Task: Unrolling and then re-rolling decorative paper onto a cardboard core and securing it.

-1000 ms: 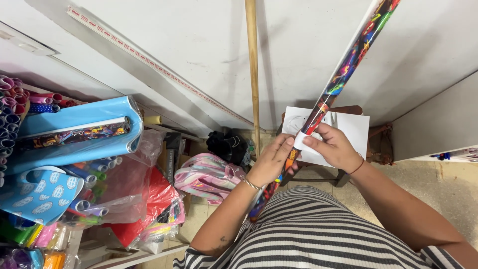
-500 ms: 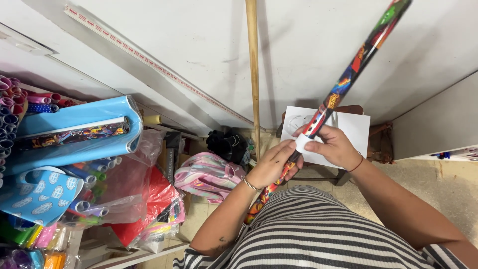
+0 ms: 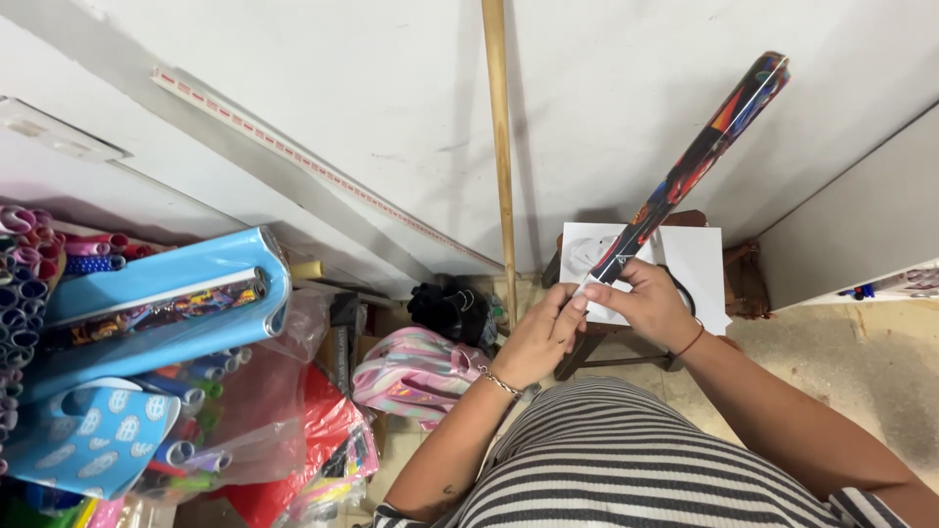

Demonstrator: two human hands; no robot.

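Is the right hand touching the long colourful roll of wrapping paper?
Touching. The head view shows the right hand with its fingers closed around the lower end of the long colourful roll of wrapping paper, with no gap.

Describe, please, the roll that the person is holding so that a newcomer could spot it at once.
Start at the white wall and the wooden pole leaning on it. Right of the pole, the left hand and right hand grip a slim roll of wrapping paper slanting up rightward. Unlike the rolls stacked at far left, it is dark, with red and blue prints.
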